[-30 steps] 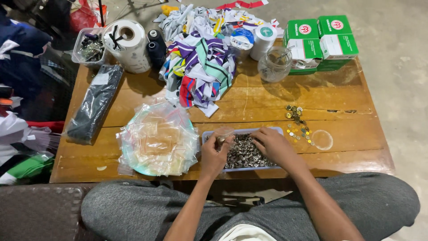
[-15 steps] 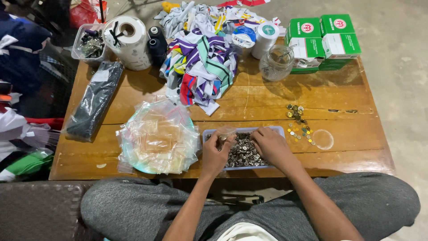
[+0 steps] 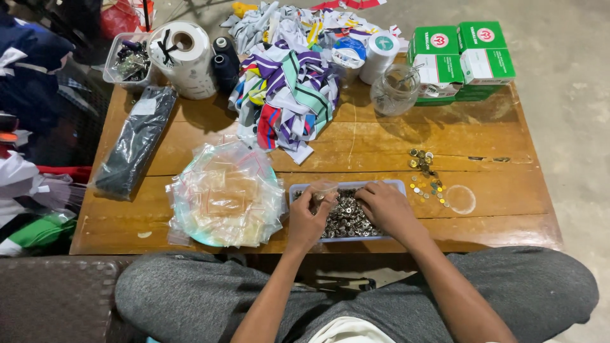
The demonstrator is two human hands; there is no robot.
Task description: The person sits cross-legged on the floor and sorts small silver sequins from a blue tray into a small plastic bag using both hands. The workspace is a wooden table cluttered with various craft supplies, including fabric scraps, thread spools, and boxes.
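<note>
Now, tray: small clear tray sitting at the near table edge, full of small metal buttons, both hands working in it.
Left hand: left hand closing on a small clear bag, pinching it just above the tray's left end.
Right hand: right hand lying curled over the buttons, fingers digging in; cannot tell whether it is gripping any.
Bag pile: heap of clear zip bags sitting on a round plate just left of the tray, touching or nearly so.
Loose buttons: gold and silver buttons scattering on the table just right of the tray, beside a clear lid.
Far side: ribbon pile, glass jar, green boxes, white roll, dark thread cones, black packet, all well apart from the hands.
Risk 1: tray is sitting near the table edge, so a push from the digging hand could be tipping it onto the lap.
Risk 2: bag mouth looking small and floppy, so buttons could be missing it and dropping.
Risk 3: loose buttons lying near the right forearm, so a sweep could be knocking them off.
</note>
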